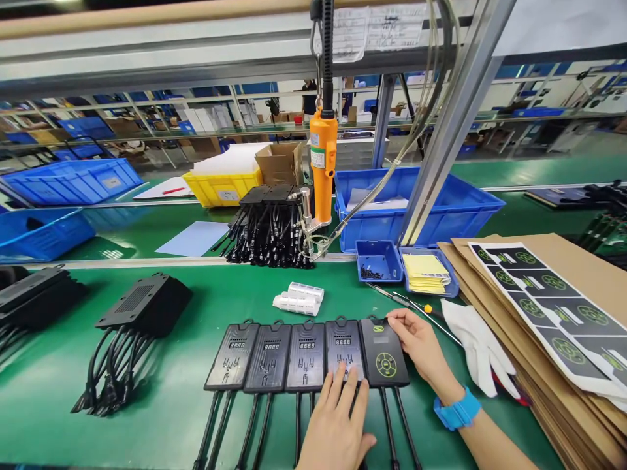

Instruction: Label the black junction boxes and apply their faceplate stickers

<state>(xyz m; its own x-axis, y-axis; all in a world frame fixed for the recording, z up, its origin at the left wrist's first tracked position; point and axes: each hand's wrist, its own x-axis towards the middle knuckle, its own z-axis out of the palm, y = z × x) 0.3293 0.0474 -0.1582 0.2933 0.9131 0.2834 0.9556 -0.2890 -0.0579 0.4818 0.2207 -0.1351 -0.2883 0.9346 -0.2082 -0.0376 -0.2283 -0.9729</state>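
Observation:
Five black controller boxes lie side by side on the green bench, their cables toward me. The rightmost box (385, 352) bears a dark label with a green round emblem; the others, such as the leftmost box (232, 356), show bare digit displays. My left hand (337, 418) lies with fingers spread over the lower part of the fourth box (343, 336). My right hand (414, 336), with a blue wristband (458, 409), has its fingers together at the upper right corner of the rightmost box.
An orange screwdriver (322, 166) hangs above the bench. Behind are blue trays of screws (377, 261) and yellow slips (425, 273). A white glove (477, 346), tools and label sheets (553, 300) on cardboard lie right. More boxes (144, 303) are stacked left.

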